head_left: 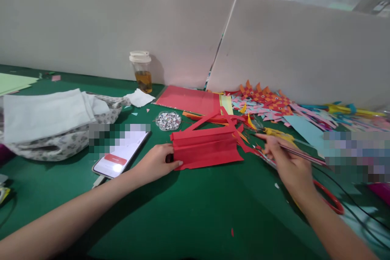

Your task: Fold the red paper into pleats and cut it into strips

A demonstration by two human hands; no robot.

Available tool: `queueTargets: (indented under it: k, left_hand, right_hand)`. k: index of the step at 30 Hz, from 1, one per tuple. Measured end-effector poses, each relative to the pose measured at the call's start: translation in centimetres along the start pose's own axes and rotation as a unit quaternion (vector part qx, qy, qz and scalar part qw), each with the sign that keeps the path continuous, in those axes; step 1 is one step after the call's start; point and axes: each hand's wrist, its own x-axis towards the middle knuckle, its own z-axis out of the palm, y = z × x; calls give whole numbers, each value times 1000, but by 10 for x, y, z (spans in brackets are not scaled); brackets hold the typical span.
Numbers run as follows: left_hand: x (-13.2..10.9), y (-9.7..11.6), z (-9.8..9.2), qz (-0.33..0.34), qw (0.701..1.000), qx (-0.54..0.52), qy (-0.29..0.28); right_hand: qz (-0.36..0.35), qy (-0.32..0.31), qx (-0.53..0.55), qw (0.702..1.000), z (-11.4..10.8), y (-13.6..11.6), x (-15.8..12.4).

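Bare forearms [91,199], two, reaching in from the lower corners over a green desk [195,215]. Left hand [157,161]: fingers curled at the left edge of a creased red paper [207,156], thumb on top, pinching it. Red paper: lying mid-desk between the hands, red strips [201,121] angled upward at its far side. Right hand [289,166]: fingers pinching a slim striped pencil [304,155], tip directed left. Red loop handle [340,208]: partly hidden by the right forearm. Smartphone [122,154]: left of the left hand, screen lit, cable at its near end. Patterned cloth bag [61,150]: farther left, folded white cloth [45,113] on top. Beyond the red paper: small black-and-white pieces [169,121], a pile in a clear dish; red sheets [189,99], flat; lidded cup [144,77], amber liquid inside, upright near a pale partition [106,24]. Right rear: orange-and-red checkered paper pieces [265,99], heaped; light blue sheet [304,132]. Foreground: one red scrap [232,232].
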Motion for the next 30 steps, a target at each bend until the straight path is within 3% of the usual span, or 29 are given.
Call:
queueTargets:
  k: [2,4,6,8,13,30]
  left_hand:
    - [0,-1,1,-1,1000,2,1]
    - [0,-1,1,2,1000,0,0]
    - [0,-1,1,4,1000,-3,-1]
    - [0,-1,1,3,1000,-3,-1]
    - [0,0,-1,4,1000,8,-3]
    - [0,1,-1,-1,1000,14,-8]
  right_hand:
    - [44,-105,163,980,23,-26,-7]
    - [67,-181,258,947,44,-42,-14]
    - [93,-256,293,917,63,-51,-19]
    - [112,-288,298,903,78,-53,-24]
    - [146,-278,289,904,96,-52,-33]
    - [130,-237,272,924,95,-45,-34]
